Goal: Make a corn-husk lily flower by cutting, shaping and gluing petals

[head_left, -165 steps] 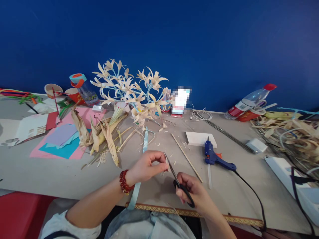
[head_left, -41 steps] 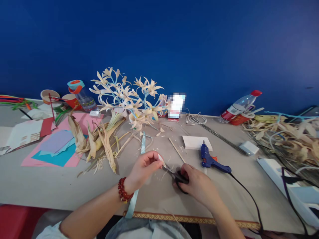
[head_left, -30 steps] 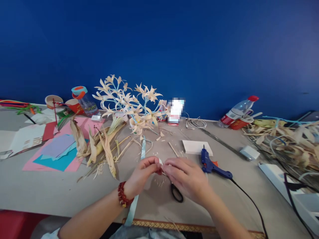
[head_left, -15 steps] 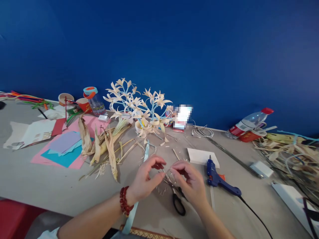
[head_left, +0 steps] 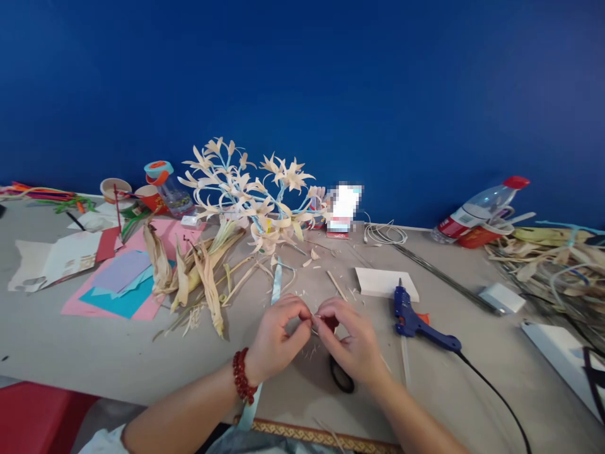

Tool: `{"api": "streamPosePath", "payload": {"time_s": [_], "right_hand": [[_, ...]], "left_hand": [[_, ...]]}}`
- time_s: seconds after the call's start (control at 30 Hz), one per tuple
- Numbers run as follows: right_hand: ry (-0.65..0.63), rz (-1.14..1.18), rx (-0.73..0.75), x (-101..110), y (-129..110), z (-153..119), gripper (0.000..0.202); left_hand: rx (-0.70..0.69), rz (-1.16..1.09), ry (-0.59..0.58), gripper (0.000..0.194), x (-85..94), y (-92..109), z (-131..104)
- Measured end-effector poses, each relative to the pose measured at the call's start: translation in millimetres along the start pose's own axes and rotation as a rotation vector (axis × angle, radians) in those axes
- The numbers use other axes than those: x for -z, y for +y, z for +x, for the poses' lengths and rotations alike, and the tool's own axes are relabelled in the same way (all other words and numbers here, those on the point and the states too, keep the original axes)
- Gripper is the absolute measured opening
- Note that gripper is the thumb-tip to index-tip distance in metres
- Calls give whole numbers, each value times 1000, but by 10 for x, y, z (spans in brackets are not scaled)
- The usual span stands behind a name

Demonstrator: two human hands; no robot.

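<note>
Nearby, scissors (head_left: 341,376) partly hidden behind right hand (head_left: 352,340).

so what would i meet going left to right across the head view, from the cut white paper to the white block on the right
cut white paper, dried husks, left hand, right hand, blue glue gun, white block

A small pale piece (head_left: 314,316) is between the fingertips of the left hand (head_left: 282,337) and the right hand (head_left: 348,340), mostly hidden, so its shape is unclear. The scissors (head_left: 333,373) lie on the table (head_left: 142,362), one black handle loop showing, the rest mostly covered.
</note>
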State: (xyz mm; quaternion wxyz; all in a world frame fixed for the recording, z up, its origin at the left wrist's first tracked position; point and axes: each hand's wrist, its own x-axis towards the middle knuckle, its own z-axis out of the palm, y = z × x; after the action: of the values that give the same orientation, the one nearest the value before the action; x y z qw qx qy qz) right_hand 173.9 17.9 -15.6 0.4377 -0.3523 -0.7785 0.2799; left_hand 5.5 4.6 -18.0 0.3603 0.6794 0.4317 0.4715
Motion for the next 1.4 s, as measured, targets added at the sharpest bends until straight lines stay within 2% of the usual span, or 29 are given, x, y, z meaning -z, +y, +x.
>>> {"api": "streamPosePath", "payload": {"time_s": [0.17,0.3,0.37,0.5,0.7,0.83,0.97,1.07,1.2,1.4], "right_hand": [[70,-95,204,2,3,-49,19],[225,-66,203,78,-31,-62,21],[259,-30,167,105,-31,-49,19],[164,28,123,73,0,-19,16],[115,8,150,-22,11,-42,17],[158,-51,170,-14,-1,-67,18],[207,-29,142,4,0,-60,16],[181,-27,119,-11,11,-45,15],[143,-59,118,-43,20,-42,15],[142,-139,193,-28,29,-57,20]], "left_hand": [[24,11,6,15,-11,-43,15],[109,47,53,17,16,-92,45],[133,4,49,17,28,-69,49],[2,-66,-11,14,18,49,39],[-91,66,9,18,-11,51,27],[-73,153,51,17,19,-8,36],[8,102,91,19,76,-21,52],[-57,58,67,13,89,14,52],[-165,140,62,10,54,56,52],[-134,260,90,14,27,-1,51]]}}
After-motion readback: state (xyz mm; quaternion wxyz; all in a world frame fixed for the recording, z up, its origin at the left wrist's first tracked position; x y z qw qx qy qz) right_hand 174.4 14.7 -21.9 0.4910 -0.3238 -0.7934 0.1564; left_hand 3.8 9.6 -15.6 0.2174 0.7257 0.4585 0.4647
